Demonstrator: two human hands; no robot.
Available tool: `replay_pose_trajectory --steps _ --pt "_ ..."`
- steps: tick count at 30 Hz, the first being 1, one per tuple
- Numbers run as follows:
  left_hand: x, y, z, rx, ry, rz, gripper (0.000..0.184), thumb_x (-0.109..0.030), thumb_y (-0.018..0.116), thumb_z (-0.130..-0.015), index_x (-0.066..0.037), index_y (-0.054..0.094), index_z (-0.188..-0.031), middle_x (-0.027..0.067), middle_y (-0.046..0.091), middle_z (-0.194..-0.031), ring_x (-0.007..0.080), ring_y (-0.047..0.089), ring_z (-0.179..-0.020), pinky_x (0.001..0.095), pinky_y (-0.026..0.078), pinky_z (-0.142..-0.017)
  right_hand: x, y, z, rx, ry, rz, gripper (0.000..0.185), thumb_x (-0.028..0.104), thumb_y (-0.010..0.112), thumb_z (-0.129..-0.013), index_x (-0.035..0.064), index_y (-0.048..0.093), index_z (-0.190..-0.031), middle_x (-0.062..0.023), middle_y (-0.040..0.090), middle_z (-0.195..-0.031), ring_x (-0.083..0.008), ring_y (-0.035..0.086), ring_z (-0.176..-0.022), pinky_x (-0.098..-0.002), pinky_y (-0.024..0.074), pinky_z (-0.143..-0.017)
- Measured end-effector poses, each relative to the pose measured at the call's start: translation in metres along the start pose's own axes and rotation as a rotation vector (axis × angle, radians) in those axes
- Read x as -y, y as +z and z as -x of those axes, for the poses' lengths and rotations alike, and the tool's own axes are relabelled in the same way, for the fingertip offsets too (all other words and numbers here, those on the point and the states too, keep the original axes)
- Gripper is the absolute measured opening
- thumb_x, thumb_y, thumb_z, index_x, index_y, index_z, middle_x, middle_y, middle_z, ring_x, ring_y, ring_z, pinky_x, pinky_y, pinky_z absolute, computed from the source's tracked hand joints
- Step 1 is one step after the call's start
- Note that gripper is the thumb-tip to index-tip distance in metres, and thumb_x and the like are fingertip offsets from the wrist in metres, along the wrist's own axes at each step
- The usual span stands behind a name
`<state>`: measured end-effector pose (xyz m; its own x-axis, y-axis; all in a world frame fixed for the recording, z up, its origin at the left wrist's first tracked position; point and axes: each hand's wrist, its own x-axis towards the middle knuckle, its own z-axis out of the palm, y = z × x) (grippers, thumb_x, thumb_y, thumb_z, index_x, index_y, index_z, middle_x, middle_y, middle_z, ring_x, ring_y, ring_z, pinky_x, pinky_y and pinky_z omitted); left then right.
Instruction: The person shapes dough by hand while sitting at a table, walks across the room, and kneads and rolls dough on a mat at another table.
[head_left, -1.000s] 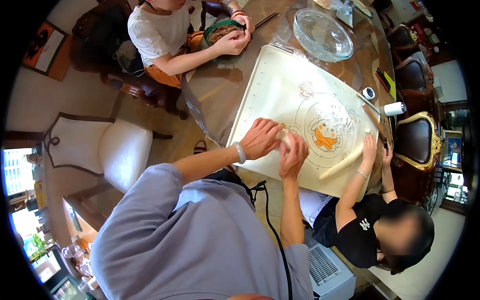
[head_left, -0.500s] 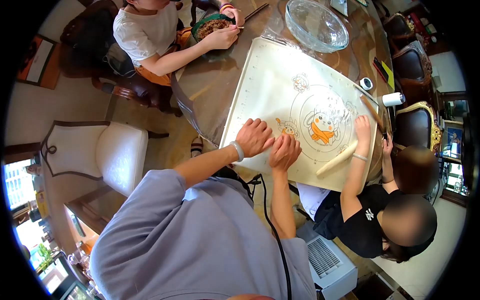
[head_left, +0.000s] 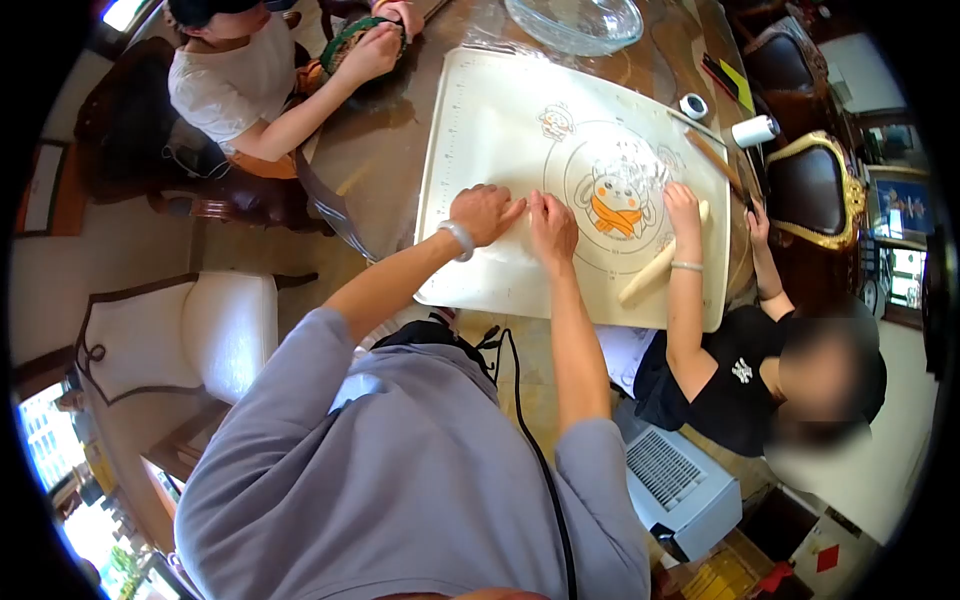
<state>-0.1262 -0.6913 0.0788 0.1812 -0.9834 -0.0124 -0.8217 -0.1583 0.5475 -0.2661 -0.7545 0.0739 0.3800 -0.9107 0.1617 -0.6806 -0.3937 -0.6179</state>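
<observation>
My left hand [head_left: 484, 214], with a pale bangle at the wrist, is over the left part of a cream printed mat [head_left: 480, 110]. Close beside it is my right hand [head_left: 553, 224], its fingers curled and nearly meeting the left ones. Anything between or under my fingers is hidden. A long pale roll of dough [head_left: 660, 268] lies on the mat's right side, near the hand [head_left: 682, 208] of a person in black. Round the printed rabbit figure [head_left: 618, 206] run circles.
Across the table, a person in white [head_left: 225, 90] holds a green bowl [head_left: 350, 42]. A glass bowl [head_left: 580, 24], a rolling pin [head_left: 712, 158], a white cylinder [head_left: 754, 131] and a small white roll [head_left: 693, 106] lie around the mat. A white chair [head_left: 235, 335] stands left.
The whole view has shifted, so the mat sits higher and further left. My hands, which were round a pale lump one second ago, are now lower on the mat with the lump out of sight.
</observation>
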Motion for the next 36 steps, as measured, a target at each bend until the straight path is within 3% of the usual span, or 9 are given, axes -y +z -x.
replay_pose_trajectory --steps 3,4,11,13,17,22,25,33,36 --pt "-0.010 -0.023 0.035 -0.115 0.187 0.140 0.033 -0.037 0.052 -0.090 -0.006 0.064 -0.085 0.0140 0.063 -0.077 0.0318 0.060 -0.079 0.0436 0.047 -0.071 0.014 -0.031 0.032 0.029 0.144 -0.404 0.039 0.036 0.049 -0.093 0.0043 0.061 -0.073 -0.0119 0.064 -0.072 -0.0332 0.059 -0.072 -0.0424 0.0451 -0.066" --pt "-0.015 -0.028 0.043 -0.062 0.003 0.326 0.031 -0.034 0.057 -0.087 -0.004 0.063 -0.084 0.0138 0.062 -0.077 0.0313 0.058 -0.076 0.0430 0.046 -0.071 0.019 -0.042 0.043 0.062 0.175 -0.386 0.034 0.031 0.053 -0.092 0.0048 0.062 -0.072 -0.0106 0.062 -0.069 -0.0300 0.058 -0.069 -0.0392 0.0449 -0.064" --pt "-0.022 -0.008 0.086 -0.310 0.303 -0.138 0.018 -0.024 0.056 -0.086 -0.007 0.061 -0.089 0.0076 0.060 -0.089 0.0270 0.056 -0.089 0.0402 0.043 -0.076 0.027 -0.013 0.103 -0.312 -0.191 0.187 0.010 0.018 0.058 -0.084 0.0099 0.063 -0.087 -0.0072 0.061 -0.089 -0.0263 0.057 -0.080 -0.0388 0.0437 -0.072" --pt "-0.021 -0.003 0.085 -0.192 0.248 -0.155 0.016 -0.024 0.055 -0.086 -0.009 0.060 -0.085 0.0075 0.060 -0.093 0.0258 0.054 -0.095 0.0395 0.043 -0.078 0.031 -0.018 0.095 -0.375 -0.265 0.302 0.009 0.016 0.057 -0.084 0.0104 0.062 -0.089 -0.0067 0.059 -0.093 -0.0265 0.055 -0.080 -0.0415 0.0427 -0.073" --pt "-0.017 0.006 0.062 -0.009 0.144 -0.120 0.022 -0.025 0.050 -0.090 -0.008 0.060 -0.081 0.0108 0.061 -0.086 0.0293 0.057 -0.087 0.0415 0.047 -0.074 0.013 -0.006 0.082 -0.028 -0.031 0.281 0.018 0.023 0.051 -0.087 0.0107 0.062 -0.078 -0.0056 0.064 -0.086 -0.0267 0.058 -0.087 -0.0425 0.0433 -0.076" --pt "-0.012 0.011 0.037 0.100 0.054 -0.057 0.038 -0.030 0.043 -0.095 -0.003 0.060 -0.075 0.0174 0.062 -0.078 0.0351 0.059 -0.082 0.0432 0.049 -0.074 0.006 -0.007 0.047 0.140 0.049 0.212 0.035 0.027 0.043 -0.090 0.0046 0.063 -0.073 -0.0175 0.066 -0.076 -0.0380 0.062 -0.072 -0.0493 0.0474 -0.069" --pt "-0.018 -0.003 0.033 0.192 0.052 -0.040 0.038 -0.030 0.045 -0.094 -0.002 0.060 -0.074 0.0189 0.063 -0.080 0.0350 0.060 -0.085 0.0434 0.049 -0.074 0.010 -0.019 0.044 0.201 0.061 0.168 0.032 0.027 0.046 -0.089 0.0045 0.064 -0.074 -0.0156 0.066 -0.075 -0.0356 0.061 -0.072 -0.0475 0.0464 -0.069" --pt "-0.038 -0.031 0.034 -0.389 0.387 0.054 0.015 -0.018 0.062 -0.084 -0.003 0.059 -0.081 0.0109 0.058 -0.080 0.0298 0.053 -0.077 0.0405 0.044 -0.071 0.032 -0.045 0.051 -0.340 -0.249 0.035 0.007 0.016 0.062 -0.083 0.0101 0.061 -0.087 -0.0038 0.060 -0.087 -0.0264 0.054 -0.088 -0.0391 0.0401 -0.078" --pt "-0.003 0.005 0.038 -0.228 0.423 -0.050 0.015 -0.019 0.062 -0.084 -0.005 0.059 -0.084 0.0077 0.056 -0.084 0.0279 0.052 -0.082 0.0400 0.043 -0.074 0.011 -0.029 0.057 -0.273 -0.255 -0.025 0.008 0.016 0.062 -0.082 0.0092 0.062 -0.087 -0.0043 0.060 -0.090 -0.0266 0.054 -0.089 -0.0397 0.0401 -0.080"
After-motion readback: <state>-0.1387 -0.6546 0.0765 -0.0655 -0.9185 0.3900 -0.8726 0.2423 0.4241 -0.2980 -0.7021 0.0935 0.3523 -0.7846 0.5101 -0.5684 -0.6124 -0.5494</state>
